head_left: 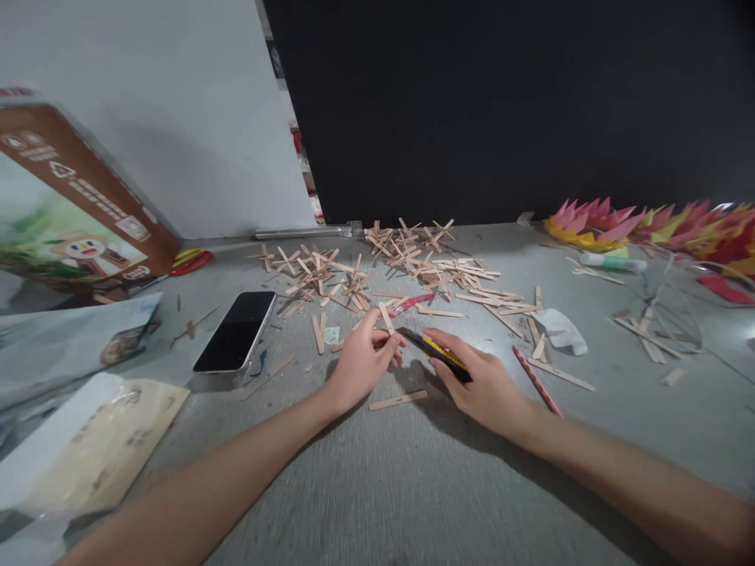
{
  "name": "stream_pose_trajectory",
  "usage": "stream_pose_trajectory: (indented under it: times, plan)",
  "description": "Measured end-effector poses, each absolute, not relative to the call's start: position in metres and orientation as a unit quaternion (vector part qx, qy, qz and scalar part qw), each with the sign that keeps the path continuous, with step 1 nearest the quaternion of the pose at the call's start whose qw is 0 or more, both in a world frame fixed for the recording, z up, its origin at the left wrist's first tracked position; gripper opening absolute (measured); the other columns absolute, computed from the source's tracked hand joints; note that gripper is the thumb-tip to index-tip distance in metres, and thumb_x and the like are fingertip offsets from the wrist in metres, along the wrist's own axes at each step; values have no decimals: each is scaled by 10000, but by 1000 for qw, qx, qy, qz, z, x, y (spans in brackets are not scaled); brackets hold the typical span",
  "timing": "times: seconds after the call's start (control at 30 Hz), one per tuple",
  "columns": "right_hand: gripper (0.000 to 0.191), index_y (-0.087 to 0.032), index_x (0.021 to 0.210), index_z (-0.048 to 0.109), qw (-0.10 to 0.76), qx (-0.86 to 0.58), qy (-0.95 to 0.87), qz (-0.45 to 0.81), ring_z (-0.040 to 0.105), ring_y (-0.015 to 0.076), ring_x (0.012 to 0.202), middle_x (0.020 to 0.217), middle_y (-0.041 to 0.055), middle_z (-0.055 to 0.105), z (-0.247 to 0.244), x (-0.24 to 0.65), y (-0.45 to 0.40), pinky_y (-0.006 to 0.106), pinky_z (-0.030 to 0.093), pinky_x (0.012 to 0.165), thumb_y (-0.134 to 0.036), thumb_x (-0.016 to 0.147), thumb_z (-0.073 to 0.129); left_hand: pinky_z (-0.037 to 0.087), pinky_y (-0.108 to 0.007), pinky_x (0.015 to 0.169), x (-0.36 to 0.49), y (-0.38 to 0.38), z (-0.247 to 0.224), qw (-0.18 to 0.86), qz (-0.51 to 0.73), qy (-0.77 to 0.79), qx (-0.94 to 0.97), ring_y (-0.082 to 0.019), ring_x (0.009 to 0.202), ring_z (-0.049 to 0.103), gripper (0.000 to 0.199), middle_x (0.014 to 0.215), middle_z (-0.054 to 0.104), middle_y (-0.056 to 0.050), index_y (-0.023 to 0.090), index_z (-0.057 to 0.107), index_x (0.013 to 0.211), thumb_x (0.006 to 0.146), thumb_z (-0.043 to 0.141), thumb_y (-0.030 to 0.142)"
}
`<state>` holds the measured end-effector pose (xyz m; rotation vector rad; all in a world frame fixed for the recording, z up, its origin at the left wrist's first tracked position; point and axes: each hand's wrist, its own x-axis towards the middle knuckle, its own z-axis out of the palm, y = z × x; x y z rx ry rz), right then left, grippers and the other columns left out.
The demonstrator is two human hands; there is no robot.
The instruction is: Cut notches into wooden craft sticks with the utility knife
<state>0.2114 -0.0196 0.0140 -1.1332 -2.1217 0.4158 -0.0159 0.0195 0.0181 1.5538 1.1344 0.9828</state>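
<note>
My left hand (364,360) pinches a short wooden craft stick (385,316) upright between thumb and fingers. In my right hand (479,381) is a black and yellow utility knife (443,355), its tip pointing at the craft stick, close to my left fingertips. Whether the blade touches the wood I cannot tell. Just below the hands a loose craft stick (398,400) lies flat on the grey table (354,487). Beyond them spreads a heap of craft sticks (312,271), many joined in crosses.
A phone (236,330) lies left of my hands, near plastic packets (100,448) and a brown box (76,196). To the right are a red patterned pencil (535,380), crumpled white paper (561,330), a glue stick (613,262) and pink-yellow paper flowers (595,226).
</note>
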Motion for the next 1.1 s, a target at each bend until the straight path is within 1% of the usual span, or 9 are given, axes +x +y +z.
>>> stream_pose_trajectory:
  times: [0.13,0.2,0.3,0.5,0.63,0.8,0.87,1.03,1.1]
  plan:
    - [426,-305,1488,570,363,-422,-820,133,746,196,1133,1307,62,745,12,210,-19,327,616,963,-228,1077,492,496,-245,595,-16,20,15,454,394,468,648,-146,594,678,294,800,748,-9,218,534,1226,970,590,352]
    - [453,-308,1508,562,369,-406,-827,123,749,181,1115,1305,56,745,11,210,-19,316,615,974,-206,1071,501,485,-244,599,-16,19,15,443,385,470,659,-144,596,670,298,775,733,2,216,543,1243,961,578,305]
    - [499,-323,1544,525,358,-399,-836,115,736,181,1155,1356,51,722,9,211,-19,335,614,1006,-184,1065,503,481,-247,612,-16,18,19,433,377,466,673,-146,609,666,307,760,721,11,217,552,1247,941,559,244]
    - [496,-310,1547,519,344,-396,-844,109,743,198,1146,1358,70,721,9,212,-20,376,630,998,-171,1073,468,466,-248,621,-15,16,21,416,372,460,690,-144,610,651,325,761,720,14,219,554,1255,930,539,215]
    - [504,-283,1557,495,319,-405,-854,62,754,195,1111,1346,72,727,10,212,-22,343,649,928,-154,1072,454,459,-250,632,-15,15,21,403,368,458,701,-146,615,645,287,763,720,16,228,552,1231,945,527,222]
    - [535,-212,1552,489,272,-408,-871,-24,775,204,1012,1321,99,736,10,210,-26,288,649,711,-96,1031,456,452,-252,629,-15,15,21,402,363,468,699,-145,592,633,281,758,721,20,230,540,1229,949,519,224]
    - [554,-193,1537,505,256,-408,-875,-50,778,209,977,1318,110,737,9,209,-28,282,636,662,-67,999,463,449,-249,624,-15,16,21,407,364,468,695,-141,582,628,270,748,716,27,229,535,1214,945,517,218]
    - [564,-202,1516,533,242,-428,-870,-40,785,220,935,1331,118,731,9,207,-32,294,640,658,-59,974,468,452,-245,637,-15,16,19,414,365,466,692,-138,594,632,257,736,703,32,227,539,1201,944,521,215]
    - [543,-208,1515,532,254,-433,-865,-13,787,230,953,1331,116,730,10,205,-33,324,659,706,-72,994,455,461,-249,652,-15,16,19,415,364,464,692,-140,606,634,249,729,699,34,231,537,1204,956,522,225]
